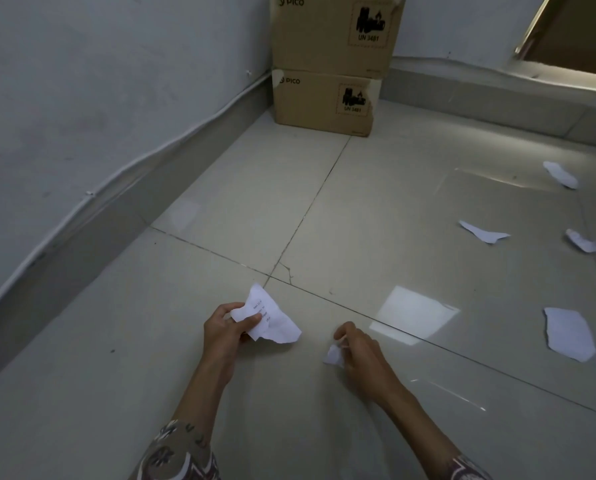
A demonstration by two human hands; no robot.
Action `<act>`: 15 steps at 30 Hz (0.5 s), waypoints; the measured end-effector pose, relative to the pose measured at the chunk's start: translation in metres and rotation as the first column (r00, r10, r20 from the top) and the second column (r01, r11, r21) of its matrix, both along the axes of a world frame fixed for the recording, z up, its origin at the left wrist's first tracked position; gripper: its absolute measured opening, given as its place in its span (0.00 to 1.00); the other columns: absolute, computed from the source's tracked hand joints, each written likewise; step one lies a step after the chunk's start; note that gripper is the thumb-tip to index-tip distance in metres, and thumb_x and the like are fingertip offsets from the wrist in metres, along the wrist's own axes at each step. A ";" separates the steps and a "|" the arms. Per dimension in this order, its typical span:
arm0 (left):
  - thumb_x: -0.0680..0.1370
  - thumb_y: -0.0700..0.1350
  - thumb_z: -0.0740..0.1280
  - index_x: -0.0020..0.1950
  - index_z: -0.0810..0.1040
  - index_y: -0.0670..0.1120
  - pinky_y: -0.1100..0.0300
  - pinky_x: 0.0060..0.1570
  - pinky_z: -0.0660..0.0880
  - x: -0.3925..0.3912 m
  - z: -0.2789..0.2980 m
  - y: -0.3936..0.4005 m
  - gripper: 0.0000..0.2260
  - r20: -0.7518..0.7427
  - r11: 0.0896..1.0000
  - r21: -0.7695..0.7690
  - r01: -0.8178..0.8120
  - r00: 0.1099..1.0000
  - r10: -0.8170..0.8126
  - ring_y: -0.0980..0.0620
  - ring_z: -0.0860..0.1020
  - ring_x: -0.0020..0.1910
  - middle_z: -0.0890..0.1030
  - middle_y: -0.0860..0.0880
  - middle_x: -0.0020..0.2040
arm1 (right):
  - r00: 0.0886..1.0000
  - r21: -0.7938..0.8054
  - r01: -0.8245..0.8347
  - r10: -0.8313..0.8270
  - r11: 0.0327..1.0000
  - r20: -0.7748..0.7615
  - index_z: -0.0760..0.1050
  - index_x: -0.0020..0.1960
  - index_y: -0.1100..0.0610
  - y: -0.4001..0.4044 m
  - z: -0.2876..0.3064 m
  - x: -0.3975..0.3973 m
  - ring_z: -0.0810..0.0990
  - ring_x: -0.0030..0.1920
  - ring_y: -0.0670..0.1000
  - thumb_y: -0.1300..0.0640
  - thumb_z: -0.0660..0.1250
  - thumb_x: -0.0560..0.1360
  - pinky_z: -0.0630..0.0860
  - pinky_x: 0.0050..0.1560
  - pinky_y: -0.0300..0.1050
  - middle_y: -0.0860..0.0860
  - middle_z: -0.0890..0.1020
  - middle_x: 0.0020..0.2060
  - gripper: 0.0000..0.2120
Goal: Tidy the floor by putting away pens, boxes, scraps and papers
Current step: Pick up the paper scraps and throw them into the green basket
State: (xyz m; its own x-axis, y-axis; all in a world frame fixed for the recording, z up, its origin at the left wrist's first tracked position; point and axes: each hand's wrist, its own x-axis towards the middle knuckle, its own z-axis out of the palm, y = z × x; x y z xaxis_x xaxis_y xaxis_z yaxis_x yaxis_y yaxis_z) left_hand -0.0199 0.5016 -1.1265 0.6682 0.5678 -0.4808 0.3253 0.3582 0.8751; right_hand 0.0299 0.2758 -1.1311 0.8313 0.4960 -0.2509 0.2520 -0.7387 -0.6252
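Note:
My left hand (228, 332) pinches a torn white paper scrap with printed text (272, 318) between thumb and fingers, just above the floor tiles. My right hand (358, 348) is curled round a small crumpled white scrap (334, 355) close to the floor. Several more torn white scraps lie on the tiles to the right: a large one (568, 333), a pointed one (483, 232), a small one (582, 241) and a far one (561, 174).
Two stacked brown cardboard boxes (327, 98) stand in the far corner against the wall. A grey wall with a white cable (123, 171) and skirting runs along the left. A doorway edge (566, 60) shows at the top right.

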 end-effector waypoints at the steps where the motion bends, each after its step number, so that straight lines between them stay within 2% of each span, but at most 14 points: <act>1: 0.68 0.34 0.74 0.50 0.77 0.42 0.61 0.32 0.76 0.000 0.000 0.000 0.14 -0.004 1.000 0.004 0.002 1.000 -0.002 0.46 0.79 0.41 0.80 0.40 0.48 | 0.999 0.027 0.027 -0.026 0.999 -0.027 0.69 0.55 0.56 -0.003 -0.001 0.001 0.72 0.52 0.55 0.68 0.57 0.72 0.65 0.50 0.43 0.55 0.75 0.49 0.14; 5: 0.68 0.34 0.73 0.49 0.77 0.42 0.58 0.35 0.75 0.005 -0.001 -0.002 0.13 -0.003 1.000 0.005 0.018 1.000 -0.018 0.45 0.79 0.42 0.80 0.40 0.48 | 0.999 0.030 0.025 -0.024 0.999 -0.039 0.74 0.57 0.57 -0.011 -0.006 0.000 0.73 0.55 0.55 0.68 0.57 0.74 0.69 0.56 0.44 0.56 0.76 0.52 0.15; 9: 0.68 0.34 0.73 0.48 0.77 0.43 0.58 0.37 0.76 0.012 0.000 -0.007 0.12 0.010 1.000 0.000 0.025 1.000 -0.025 0.44 0.79 0.44 0.80 0.41 0.47 | 0.998 -0.029 -0.040 0.041 0.999 0.037 0.71 0.60 0.56 -0.010 -0.010 -0.007 0.69 0.56 0.54 0.66 0.56 0.75 0.63 0.57 0.42 0.54 0.74 0.54 0.15; 15: 0.68 0.33 0.73 0.49 0.76 0.43 0.60 0.33 0.77 0.015 0.001 -0.012 0.13 0.008 1.000 -0.013 0.026 1.000 -0.026 0.47 0.79 0.41 0.80 0.43 0.46 | 0.997 -0.019 -0.028 0.029 0.999 0.067 0.73 0.47 0.59 -0.006 -0.008 -0.011 0.70 0.53 0.54 0.65 0.57 0.75 0.62 0.51 0.41 0.56 0.75 0.49 0.07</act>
